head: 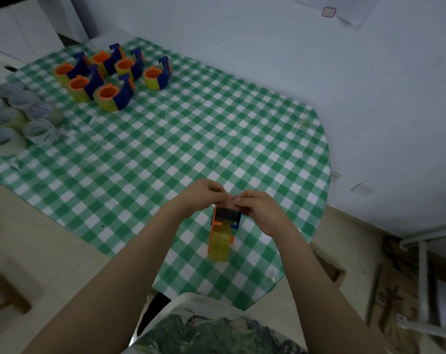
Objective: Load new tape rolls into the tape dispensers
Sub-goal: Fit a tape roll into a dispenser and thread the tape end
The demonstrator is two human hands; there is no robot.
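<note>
Holds dispenser (225, 218) over counter (165, 149), left hand (200, 198) and right hand (264, 212) meeting at its top end, fingers (242, 199) curled, pinching it. Contains yellow tape roll (218, 247).

7 loaded dispensers (108, 94), approx 7 spare tape rolls (39, 130)

I see a rounded surface (191, 139) covered by a green-and-white checked cloth (130, 159) with a glossy sheen. At its far left corner six blue-and-orange dispensers (108, 94) stand packed together, each loaded with a yellowish roll around an orange core. Near them, along the left edge, a bunch of pale spare tape rolls (39, 131) lies flat, touching one another. Thin, light scratch-like lines cross the middle.
</note>
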